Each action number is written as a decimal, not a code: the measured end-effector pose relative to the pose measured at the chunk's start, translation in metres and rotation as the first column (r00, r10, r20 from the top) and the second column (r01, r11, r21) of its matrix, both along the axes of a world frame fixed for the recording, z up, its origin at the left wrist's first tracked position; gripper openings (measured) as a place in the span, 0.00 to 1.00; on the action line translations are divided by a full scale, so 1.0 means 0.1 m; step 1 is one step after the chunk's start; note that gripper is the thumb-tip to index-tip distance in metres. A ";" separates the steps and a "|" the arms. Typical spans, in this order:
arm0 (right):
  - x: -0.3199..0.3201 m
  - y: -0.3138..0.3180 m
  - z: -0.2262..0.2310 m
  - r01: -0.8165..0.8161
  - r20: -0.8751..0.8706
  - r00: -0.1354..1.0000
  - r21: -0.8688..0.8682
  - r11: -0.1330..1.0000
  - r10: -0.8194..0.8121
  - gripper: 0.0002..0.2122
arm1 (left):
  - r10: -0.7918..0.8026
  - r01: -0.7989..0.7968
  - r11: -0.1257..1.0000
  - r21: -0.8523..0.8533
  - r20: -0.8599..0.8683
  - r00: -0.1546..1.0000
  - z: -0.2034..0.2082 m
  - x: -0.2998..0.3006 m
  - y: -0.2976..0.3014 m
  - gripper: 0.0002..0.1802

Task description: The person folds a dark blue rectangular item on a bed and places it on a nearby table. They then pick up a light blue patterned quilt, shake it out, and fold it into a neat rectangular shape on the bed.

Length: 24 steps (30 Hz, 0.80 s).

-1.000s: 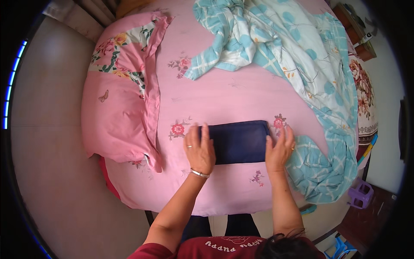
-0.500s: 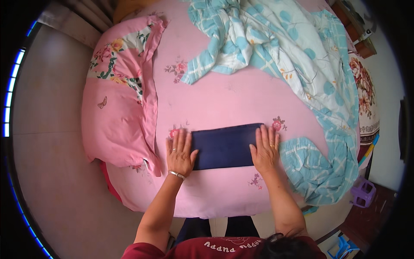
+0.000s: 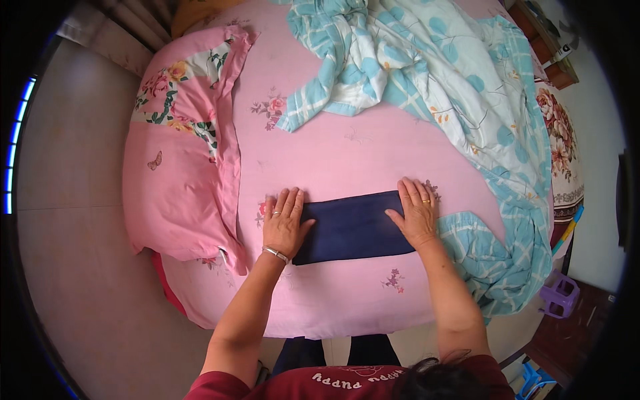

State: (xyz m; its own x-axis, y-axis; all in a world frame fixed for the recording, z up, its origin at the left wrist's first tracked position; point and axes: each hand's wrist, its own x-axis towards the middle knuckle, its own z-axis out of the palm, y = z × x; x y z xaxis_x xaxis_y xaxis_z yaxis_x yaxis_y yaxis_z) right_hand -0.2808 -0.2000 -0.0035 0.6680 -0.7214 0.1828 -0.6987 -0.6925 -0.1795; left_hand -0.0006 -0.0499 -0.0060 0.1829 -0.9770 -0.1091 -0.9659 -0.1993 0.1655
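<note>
A dark blue piece of cloth (image 3: 353, 227), folded into a flat oblong, lies on the pink flowered bed sheet (image 3: 333, 153) near the bed's front edge. My left hand (image 3: 285, 223) rests flat at its left end, fingers stretched out and pointing away from me, thumb on the cloth's edge. At the right end lies my right hand (image 3: 417, 213), also flat, with its thumb and palm over the cloth's edge. Neither hand grips the cloth. What kind of garment or fabric it is, I cannot tell.
A pink floral pillow (image 3: 180, 173) lies along the bed's left side. A rumpled blue and white quilt (image 3: 427, 73) covers the far right, its trailing end (image 3: 507, 273) close to my right forearm. A purple plastic stool (image 3: 559, 295) stands off to the right.
My right hand has shifted slightly right and away from me, its thumb now further over the cloth. My left hand has moved slightly right and also lies further over its end.
</note>
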 end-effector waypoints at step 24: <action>-0.34 0.56 0.29 -0.173 -0.015 0.985 0.057 0.983 0.174 0.10 | -0.207 0.205 0.969 -0.136 0.004 0.978 0.24 -0.25 0.69 0.09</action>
State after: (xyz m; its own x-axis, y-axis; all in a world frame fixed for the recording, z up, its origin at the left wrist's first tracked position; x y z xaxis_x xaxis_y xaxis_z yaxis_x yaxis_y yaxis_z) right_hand -0.3144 -0.1438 0.0254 0.7870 -0.6028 0.1315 -0.5726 -0.7930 -0.2079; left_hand -0.0252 0.0196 0.0184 -0.0245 -0.9994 0.0252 -0.9818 0.0288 0.1876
